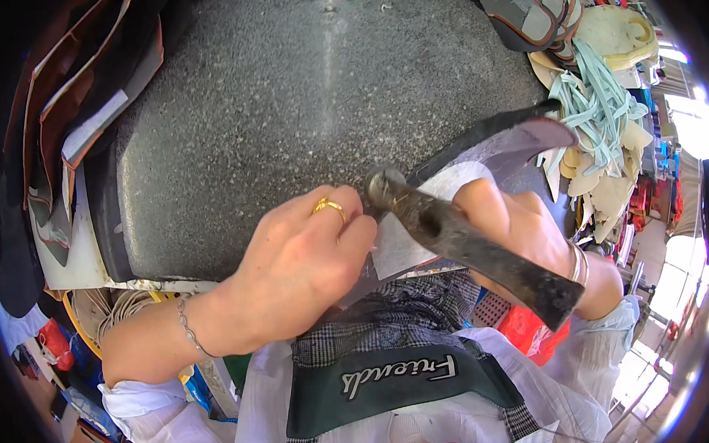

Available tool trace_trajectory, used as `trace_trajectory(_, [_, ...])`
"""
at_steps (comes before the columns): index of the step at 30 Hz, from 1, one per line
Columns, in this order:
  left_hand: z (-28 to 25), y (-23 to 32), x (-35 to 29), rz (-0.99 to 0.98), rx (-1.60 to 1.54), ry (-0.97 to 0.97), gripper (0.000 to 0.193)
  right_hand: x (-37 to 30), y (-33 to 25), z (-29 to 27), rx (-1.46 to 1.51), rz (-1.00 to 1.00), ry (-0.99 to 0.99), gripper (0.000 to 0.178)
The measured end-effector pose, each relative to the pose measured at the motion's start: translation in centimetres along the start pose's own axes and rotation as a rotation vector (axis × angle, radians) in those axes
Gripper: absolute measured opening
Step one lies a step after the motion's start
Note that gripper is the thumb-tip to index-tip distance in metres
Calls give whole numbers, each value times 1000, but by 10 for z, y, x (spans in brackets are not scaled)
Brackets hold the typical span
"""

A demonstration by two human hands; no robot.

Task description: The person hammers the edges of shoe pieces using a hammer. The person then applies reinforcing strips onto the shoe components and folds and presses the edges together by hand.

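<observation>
My right hand point(499, 212) is closed around a hammer, whose worn metal head point(488, 256) crosses in front of it, the round face toward the slab and the flat end toward my body. The handle is mostly hidden. My left hand point(309, 250), wearing a gold ring, has its fingers curled together at the edge of a dark leather piece point(524, 145) with a pale lining. That piece curves along the slab's near right edge under the hammer, and a white patch point(398, 247) of it shows between my hands. My left fingertips are hidden from above.
A dark grey speckled slab point(287, 91) forms the work surface. Folded dark leather pieces with orange-brown edges point(77, 98) stand at the left. More cut pieces point(531, 12) lie at the far right, beside pale green strips point(596, 96) and beige scraps point(607, 193).
</observation>
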State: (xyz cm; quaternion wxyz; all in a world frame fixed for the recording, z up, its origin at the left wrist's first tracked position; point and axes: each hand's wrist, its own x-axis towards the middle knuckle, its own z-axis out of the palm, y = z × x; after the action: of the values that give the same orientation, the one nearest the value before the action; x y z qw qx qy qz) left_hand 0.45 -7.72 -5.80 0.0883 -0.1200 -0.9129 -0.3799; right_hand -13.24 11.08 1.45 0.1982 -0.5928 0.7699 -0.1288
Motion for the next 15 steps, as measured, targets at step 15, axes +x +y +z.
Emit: trace_trajectory(15, [-33, -27, -15, 51, -56, -126, 23, 12, -21, 8, 100, 9, -180, 35])
